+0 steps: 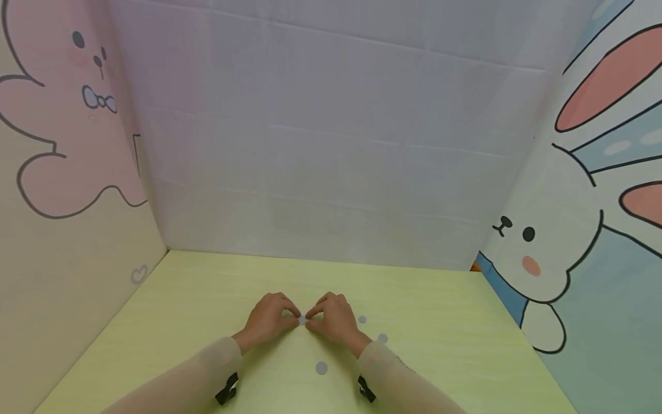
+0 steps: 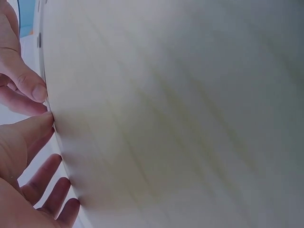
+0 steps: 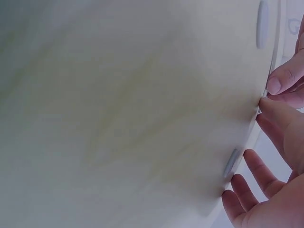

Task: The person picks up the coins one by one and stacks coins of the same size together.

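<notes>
Between the hands, low on the yellow-green table, lies a small flat grey disc [image 1: 303,320]. My left hand [image 1: 268,319] pinches its left edge with thumb and index finger. From the other side my right hand [image 1: 334,319] pinches the right edge the same way. Both hands rest low, fingertips right at the tabletop. In the left wrist view the left hand [image 2: 21,152] has its remaining fingers spread on the table surface. The right hand [image 3: 280,142] shows the same spread in the right wrist view, and the disc is mostly hidden there behind the fingertips.
Three more grey discs lie on the table [image 1: 217,287]: one [image 1: 362,319] just right of my right hand, one [image 1: 383,338] by the right wrist, and a larger one [image 1: 321,368] between the forearms. Printed cloth walls enclose the back and sides.
</notes>
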{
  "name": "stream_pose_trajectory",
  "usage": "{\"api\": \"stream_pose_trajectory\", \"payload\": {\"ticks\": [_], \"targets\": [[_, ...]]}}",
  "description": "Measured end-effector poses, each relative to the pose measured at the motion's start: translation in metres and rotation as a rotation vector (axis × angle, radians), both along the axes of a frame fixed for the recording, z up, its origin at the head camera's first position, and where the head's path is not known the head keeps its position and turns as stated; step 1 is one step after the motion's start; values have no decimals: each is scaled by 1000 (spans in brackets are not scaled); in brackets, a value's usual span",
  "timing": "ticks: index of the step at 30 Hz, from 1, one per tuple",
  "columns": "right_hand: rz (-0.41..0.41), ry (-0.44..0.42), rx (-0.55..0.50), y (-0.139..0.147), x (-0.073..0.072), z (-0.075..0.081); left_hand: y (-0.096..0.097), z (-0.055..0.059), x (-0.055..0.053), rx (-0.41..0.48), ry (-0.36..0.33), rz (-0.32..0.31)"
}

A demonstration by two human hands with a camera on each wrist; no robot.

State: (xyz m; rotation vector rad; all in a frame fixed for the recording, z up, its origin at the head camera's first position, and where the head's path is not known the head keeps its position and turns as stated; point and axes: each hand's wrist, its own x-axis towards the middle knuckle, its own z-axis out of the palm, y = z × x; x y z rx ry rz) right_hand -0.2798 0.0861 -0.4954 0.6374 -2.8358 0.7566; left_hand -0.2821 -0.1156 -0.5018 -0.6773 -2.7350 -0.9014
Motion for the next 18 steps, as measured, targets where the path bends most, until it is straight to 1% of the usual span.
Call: {"api": "stream_pose_trajectory", "payload": {"ticks": [3, 8, 11, 18], "targets": [[8, 22, 6, -1, 0, 0, 0, 1, 1, -8, -2, 7], [20, 3, 3, -2, 1, -1, -2, 2, 4, 0, -3, -16], [24, -4, 8, -2, 2, -2, -2, 1, 5, -2, 9, -30], [53, 62, 15, -4, 3, -1, -4, 5, 8, -7, 5, -29]]}}
